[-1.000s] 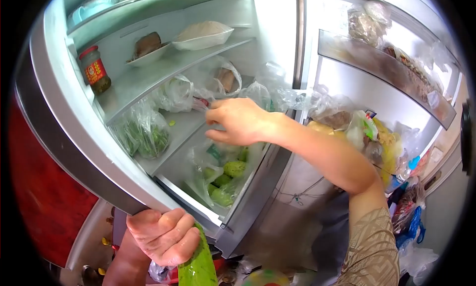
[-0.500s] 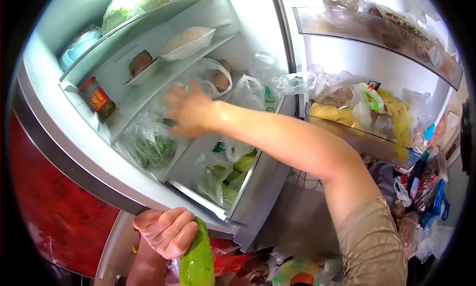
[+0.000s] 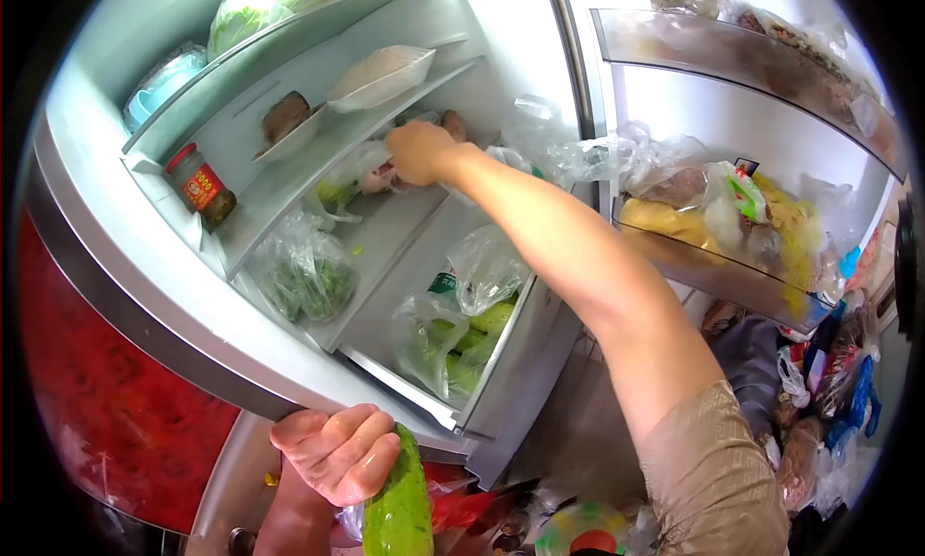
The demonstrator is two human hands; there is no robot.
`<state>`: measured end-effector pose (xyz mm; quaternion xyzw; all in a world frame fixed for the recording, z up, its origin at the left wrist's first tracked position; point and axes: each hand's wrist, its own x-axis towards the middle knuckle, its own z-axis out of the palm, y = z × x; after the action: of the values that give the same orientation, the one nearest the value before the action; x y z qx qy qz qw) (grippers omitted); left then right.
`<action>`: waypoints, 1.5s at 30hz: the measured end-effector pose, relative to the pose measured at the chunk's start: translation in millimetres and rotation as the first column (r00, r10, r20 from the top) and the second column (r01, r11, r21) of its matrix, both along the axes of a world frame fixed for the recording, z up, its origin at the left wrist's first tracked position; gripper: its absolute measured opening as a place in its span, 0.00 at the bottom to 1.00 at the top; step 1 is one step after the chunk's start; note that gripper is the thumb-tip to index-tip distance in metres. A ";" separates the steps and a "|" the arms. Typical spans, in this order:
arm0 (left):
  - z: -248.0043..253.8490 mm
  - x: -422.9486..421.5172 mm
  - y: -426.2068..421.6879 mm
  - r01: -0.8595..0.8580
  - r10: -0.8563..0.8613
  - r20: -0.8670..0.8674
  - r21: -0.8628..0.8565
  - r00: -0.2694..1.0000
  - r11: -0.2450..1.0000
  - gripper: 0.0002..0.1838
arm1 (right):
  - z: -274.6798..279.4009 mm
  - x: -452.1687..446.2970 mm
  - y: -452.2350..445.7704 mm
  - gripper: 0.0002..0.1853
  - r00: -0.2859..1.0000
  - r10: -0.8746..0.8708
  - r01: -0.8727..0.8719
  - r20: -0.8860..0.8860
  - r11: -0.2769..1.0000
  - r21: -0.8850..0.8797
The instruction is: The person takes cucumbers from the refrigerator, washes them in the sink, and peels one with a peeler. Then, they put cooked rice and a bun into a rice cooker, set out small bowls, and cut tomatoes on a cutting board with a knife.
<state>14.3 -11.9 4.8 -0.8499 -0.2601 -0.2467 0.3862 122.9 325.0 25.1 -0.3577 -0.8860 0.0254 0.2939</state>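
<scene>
My left hand is closed in a fist around a thick green cucumber, low in view by the fridge's front edge. My right hand reaches deep into the fridge, under the glass shelf, with its fingers curled on a clear plastic bag. Something pinkish shows at its fingertips, too small to name. Left of it lies a bag of leafy greens. Below, the pulled-out drawer holds bagged green vegetables.
On the shelf above stand a red-lidded jar, a plate with a brown piece and a white tray. The open fridge door at right carries bags in its racks. Several bags are piled beyond it.
My right hand has gone from spread and blurred to curled on a bag, farther back and to the right. The view has shifted slightly. My left hand keeps hold of the cucumber.
</scene>
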 end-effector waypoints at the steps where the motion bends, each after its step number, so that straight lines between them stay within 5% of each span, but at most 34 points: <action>1: 0.1 -0.1 -0.2 -0.006 0.006 -0.002 0.002 1.000 1.000 0.09 | -3.0 -5.4 -1.6 0.11 0.999 0.037 -0.038 0.008 0.998 0.045; 5: -0.6 1.0 -2.0 -0.028 0.027 -0.006 -0.022 1.000 0.999 0.09 | 3.9 2.5 -40.5 0.11 0.997 0.073 -0.072 0.031 0.997 -0.029; 7: -0.2 1.3 -2.4 -0.039 0.039 -0.009 -0.008 0.999 0.999 0.09 | -6.9 -23.5 -72.3 0.13 0.987 -0.162 0.151 -0.008 0.904 0.399; 8: -0.9 0.4 -3.3 -0.050 0.049 -0.013 -0.011 0.999 0.999 0.09 | 7.8 -30.2 -98.6 0.21 0.988 -0.089 0.040 0.125 0.936 0.350; 9: -1.0 -0.2 -4.0 -0.059 0.059 -0.019 -0.017 0.998 0.998 0.09 | 8.5 -42.6 -113.4 0.28 0.996 0.079 -0.068 -0.029 0.961 0.268; 11: -0.8 -0.4 -3.2 -0.053 0.053 -0.023 -0.016 0.998 0.998 0.09 | 15.3 -54.7 -145.7 0.30 0.941 0.293 -0.316 -0.167 0.940 -0.132; 14: -1.5 1.5 -1.9 -0.042 0.042 -0.018 0.001 0.999 0.999 0.09 | -0.8 -88.5 -138.7 0.27 0.920 0.309 -0.367 -0.240 0.894 -0.256; 16: -1.7 1.9 -0.9 -0.048 0.048 -0.019 0.004 0.999 0.999 0.09 | 1.0 -88.4 -123.1 0.24 0.911 0.409 -0.388 0.053 0.894 -0.224; 21: -1.0 1.9 -0.7 -0.036 0.036 -0.017 0.014 0.999 0.999 0.10 | -1.4 -62.8 -70.7 0.16 0.943 0.128 -0.203 -0.308 0.953 -0.225; 23: -0.2 3.4 0.3 -0.023 0.023 -0.019 0.020 1.000 1.000 0.10 | -3.2 -55.7 -66.2 0.14 0.864 -0.072 -0.088 -0.498 0.953 -0.290; 25: 0.9 3.3 0.6 -0.008 0.008 -0.017 0.039 1.000 0.999 0.10 | -8.9 -76.7 -82.7 0.13 0.839 -0.069 -0.116 -0.540 0.947 -0.300; 27: -0.6 2.0 1.1 -0.004 0.005 -0.025 0.035 1.000 0.999 0.11 | -37.4 -135.7 -82.0 0.15 0.801 0.145 -0.287 -0.581 0.944 -0.161; 30: 0.7 1.9 2.0 0.023 -0.022 -0.026 0.036 0.999 0.999 0.12 | -22.4 -120.3 -125.6 0.25 0.775 0.488 -0.594 -0.402 0.781 -0.196; 34: 1.0 -1.0 1.7 0.043 -0.043 -0.040 -0.002 0.998 0.999 0.15 | 26.5 -26.9 -135.3 0.21 0.923 0.385 -0.365 0.026 0.892 -0.266; 36: 2.2 -2.3 5.5 0.066 -0.063 -0.051 0.050 0.997 0.997 0.16 | 24.7 0.3 -115.0 0.18 0.992 0.099 -0.107 -0.077 0.989 -0.106; 38: 3.1 1.0 2.8 0.057 -0.056 -0.034 0.014 0.998 0.998 0.16 | 14.6 17.8 -86.8 0.27 0.986 -0.134 0.141 -0.103 0.988 0.061; 39: 3.5 2.6 3.1 0.070 -0.069 -0.033 0.016 0.997 0.997 0.16 | 4.3 17.7 -70.3 0.27 0.984 -0.147 0.154 -0.102 0.986 0.063; 41: 2.1 1.9 0.2 0.015 -0.015 -0.032 -0.001 0.999 1.000 0.16 | -16.5 10.1 -45.3 0.40 0.853 -0.429 0.392 -0.297 0.903 -0.176; 42: 1.0 2.0 2.2 0.025 -0.025 -0.031 0.002 0.999 1.000 0.16 | -14.1 4.4 -43.3 0.40 0.849 -0.436 0.401 -0.298 0.900 -0.173; 44: 0.9 -0.5 4.0 0.037 -0.035 -0.043 0.046 0.998 0.998 0.16 | -9.2 -19.2 -45.0 0.47 0.960 -0.265 0.182 -0.087 0.832 -0.524; 45: 0.2 0.0 3.1 0.017 -0.016 -0.040 0.036 0.999 0.999 0.16 | -10.8 -34.2 -47.8 0.47 0.959 -0.269 0.188 -0.085 0.833 -0.520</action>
<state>14.3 -8.8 5.0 -0.8495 -0.2407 -0.2378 0.4047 88.7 277.2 14.3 -0.5226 -0.7734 0.2495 0.2579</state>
